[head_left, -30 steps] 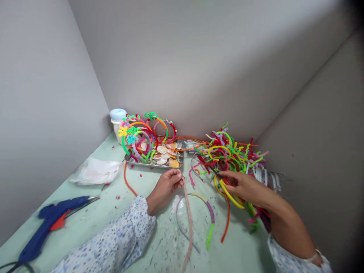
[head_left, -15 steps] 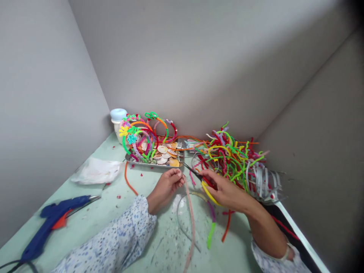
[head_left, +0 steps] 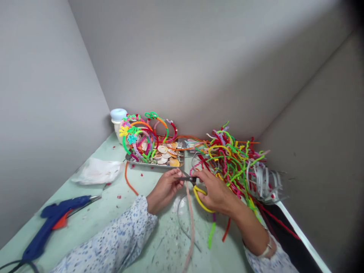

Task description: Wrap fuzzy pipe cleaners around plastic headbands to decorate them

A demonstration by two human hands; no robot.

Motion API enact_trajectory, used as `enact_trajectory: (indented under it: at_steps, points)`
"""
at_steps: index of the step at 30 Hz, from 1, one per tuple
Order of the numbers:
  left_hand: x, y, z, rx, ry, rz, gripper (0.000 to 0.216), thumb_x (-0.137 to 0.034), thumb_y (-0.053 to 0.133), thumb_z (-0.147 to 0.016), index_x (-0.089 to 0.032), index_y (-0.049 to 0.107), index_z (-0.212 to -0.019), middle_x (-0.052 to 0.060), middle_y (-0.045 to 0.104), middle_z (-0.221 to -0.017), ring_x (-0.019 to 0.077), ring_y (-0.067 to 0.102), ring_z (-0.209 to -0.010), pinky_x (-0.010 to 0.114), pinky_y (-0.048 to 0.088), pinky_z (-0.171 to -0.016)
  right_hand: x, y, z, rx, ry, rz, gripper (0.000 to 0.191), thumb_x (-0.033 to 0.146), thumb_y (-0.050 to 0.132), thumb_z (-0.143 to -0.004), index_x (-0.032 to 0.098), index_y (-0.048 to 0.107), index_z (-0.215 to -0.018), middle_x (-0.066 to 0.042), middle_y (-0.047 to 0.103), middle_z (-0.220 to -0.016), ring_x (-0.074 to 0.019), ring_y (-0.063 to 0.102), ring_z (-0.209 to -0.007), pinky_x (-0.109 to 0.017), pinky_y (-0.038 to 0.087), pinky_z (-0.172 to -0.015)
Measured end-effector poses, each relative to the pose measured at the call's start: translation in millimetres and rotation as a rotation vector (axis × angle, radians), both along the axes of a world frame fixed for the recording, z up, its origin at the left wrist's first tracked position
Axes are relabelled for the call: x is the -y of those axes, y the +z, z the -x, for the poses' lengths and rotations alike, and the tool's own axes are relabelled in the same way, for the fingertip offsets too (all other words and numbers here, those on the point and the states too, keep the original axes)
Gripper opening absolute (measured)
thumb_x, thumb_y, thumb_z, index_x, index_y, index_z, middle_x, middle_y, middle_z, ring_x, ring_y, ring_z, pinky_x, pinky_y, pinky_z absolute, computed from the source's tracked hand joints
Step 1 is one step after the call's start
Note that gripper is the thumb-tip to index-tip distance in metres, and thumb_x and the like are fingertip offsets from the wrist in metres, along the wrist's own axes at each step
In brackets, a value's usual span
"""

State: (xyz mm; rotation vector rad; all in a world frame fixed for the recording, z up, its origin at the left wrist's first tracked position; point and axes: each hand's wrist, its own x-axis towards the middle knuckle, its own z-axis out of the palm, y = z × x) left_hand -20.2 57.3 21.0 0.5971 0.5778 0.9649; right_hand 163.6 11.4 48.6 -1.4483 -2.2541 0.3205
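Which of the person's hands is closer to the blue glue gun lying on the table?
Left. The left hand pinches a pink pipe cleaner mid-table, on the side of the glue gun. The right hand, holding scissors, is farther away, beyond the left hand.

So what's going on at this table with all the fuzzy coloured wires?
A person is doing craft work at a pale green table. The left hand pinches the top end of a long pink pipe cleaner that trails toward the camera. The right hand holds yellow-handled scissors with the blades right at that pinched end. A heap of loose pipe cleaners lies behind the right hand, a tray of shells sits beyond the left, and a blue glue gun rests far left.
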Motion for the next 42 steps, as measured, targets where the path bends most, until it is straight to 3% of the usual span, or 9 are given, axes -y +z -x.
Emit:
enact_trajectory:
  at_steps: [15, 26, 42]
  points:
    - [-1.7, -12.3, -0.3, 0.052, -0.007, 0.026, 0.019, 0.001, 0.060, -0.066, -0.012, 0.058, -0.079, 0.000, 0.055, -0.075, 0.0036, 0.054, -0.056, 0.011, 0.046, -0.053, -2.5, -6.4, 4.5, 0.080, -0.046, -0.031, 0.051, 0.014, 0.058, -0.069, 0.022, 0.047, -0.119, -0.009, 0.052, -0.113, -0.0226, 0.054, -0.099, -0.033, 0.043, -0.085]
    - [-2.2, -12.6, 0.7, 0.075, -0.031, 0.043, 0.019, 0.000, 0.062, -0.066, -0.012, 0.057, -0.080, -0.002, 0.055, -0.069, 0.0032, 0.054, -0.054, 0.009, 0.045, -0.049, 0.4, -3.8, 4.7, 0.175, -0.070, -0.054, 0.050, 0.021, 0.057, -0.074, 0.023, 0.048, -0.123, -0.008, 0.056, -0.113, -0.0231, 0.059, -0.092, -0.032, 0.046, -0.077]
    - [-2.2, -9.7, 1.3, 0.053, -0.036, 0.074, 0.014, -0.005, 0.065, -0.069, -0.011, 0.060, -0.081, -0.002, 0.056, -0.062, 0.0033, 0.052, -0.052, 0.009, 0.043, -0.048, -3.6, -15.8, 2.8, 0.131, -0.061, -0.116, 0.048, 0.017, 0.058, -0.074, 0.021, 0.051, -0.121, -0.008, 0.060, -0.107, -0.0197, 0.061, -0.084, -0.030, 0.048, -0.073]
